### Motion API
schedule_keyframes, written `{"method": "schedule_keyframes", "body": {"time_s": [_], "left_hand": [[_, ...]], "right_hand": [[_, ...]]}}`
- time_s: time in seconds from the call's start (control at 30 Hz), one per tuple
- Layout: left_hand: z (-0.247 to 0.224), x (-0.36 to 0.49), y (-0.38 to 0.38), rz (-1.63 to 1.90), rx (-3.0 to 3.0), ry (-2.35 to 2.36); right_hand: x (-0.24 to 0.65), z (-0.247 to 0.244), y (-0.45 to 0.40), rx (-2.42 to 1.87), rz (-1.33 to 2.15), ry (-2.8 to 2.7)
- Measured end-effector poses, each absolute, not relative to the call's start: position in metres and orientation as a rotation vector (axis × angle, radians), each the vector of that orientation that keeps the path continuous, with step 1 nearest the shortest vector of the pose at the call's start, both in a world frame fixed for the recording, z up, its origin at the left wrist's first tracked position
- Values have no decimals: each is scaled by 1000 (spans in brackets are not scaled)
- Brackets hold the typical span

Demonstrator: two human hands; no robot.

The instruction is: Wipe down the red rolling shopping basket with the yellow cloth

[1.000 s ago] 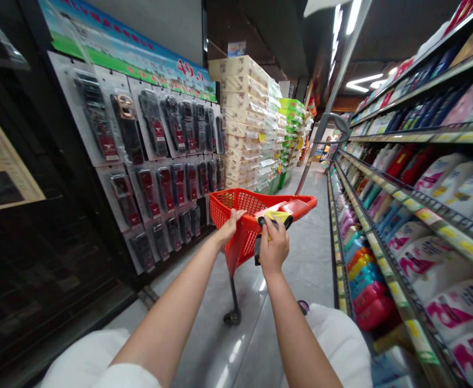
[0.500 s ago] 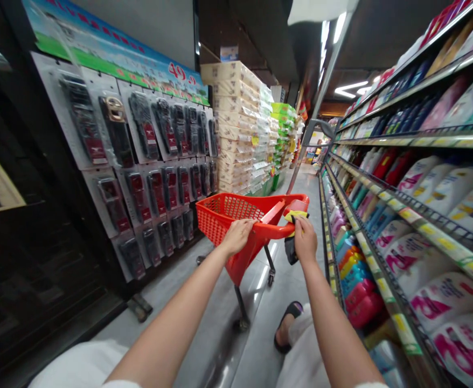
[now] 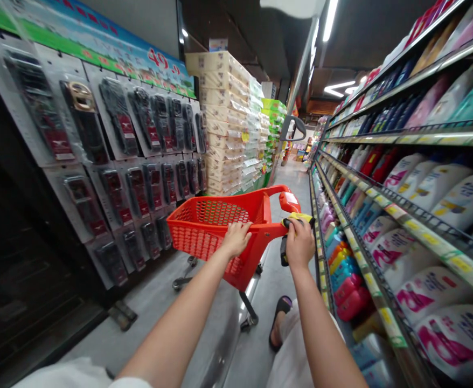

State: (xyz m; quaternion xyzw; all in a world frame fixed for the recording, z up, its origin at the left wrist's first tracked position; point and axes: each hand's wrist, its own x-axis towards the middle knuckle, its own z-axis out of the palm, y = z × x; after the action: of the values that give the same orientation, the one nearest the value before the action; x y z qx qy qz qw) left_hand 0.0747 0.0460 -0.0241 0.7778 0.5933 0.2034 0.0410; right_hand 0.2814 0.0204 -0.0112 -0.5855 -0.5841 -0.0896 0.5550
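Observation:
A red plastic shopping cart (image 3: 210, 229) with a perforated basket stands slantwise in front of me, its front end pointing left. My left hand (image 3: 236, 238) lies over the basket's near side rim, fingers curled onto it. At the handle end, my right hand (image 3: 300, 243) is closed around a yellow-and-black item (image 3: 303, 217), pressed against the cart's handle. A dark part of that item hangs below the hand; its exact kind cannot be made out. On the far side of the handle is a red piece with a pale label (image 3: 289, 200).
Packaged belts (image 3: 117, 118) hang on a display at left. Tall stacks of cream packages (image 3: 224, 124) stand beyond it. Shelves of bottles (image 3: 422, 242) line the right side. A grey aisle floor (image 3: 151, 318) runs between, and a slanted pole with a grey handle (image 3: 295, 127) rises ahead.
The cart has turned, its front swinging left and its basket side now facing me more. My left hand now rests on the side rim. The view has shifted slightly right.

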Motion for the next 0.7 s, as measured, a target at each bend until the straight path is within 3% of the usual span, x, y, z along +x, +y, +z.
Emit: {"method": "schedule_keyframes", "body": {"time_s": [0.27,0.43,0.57,0.7], "left_hand": [[-20,57,38,574,2541,1567],[-23,-2,36,405,2407,1817],[-29,-14,28,55,2336,1870],[-31,4,20,74,2359,1824]], "right_hand": [[285,-18,17,-1372,-244,-1673],[301,-11,39,-1469,-187,-1426],[250,-33,38,-1531,-132,-1501],[189,-61,18,-1474,-69,-1806]]}}
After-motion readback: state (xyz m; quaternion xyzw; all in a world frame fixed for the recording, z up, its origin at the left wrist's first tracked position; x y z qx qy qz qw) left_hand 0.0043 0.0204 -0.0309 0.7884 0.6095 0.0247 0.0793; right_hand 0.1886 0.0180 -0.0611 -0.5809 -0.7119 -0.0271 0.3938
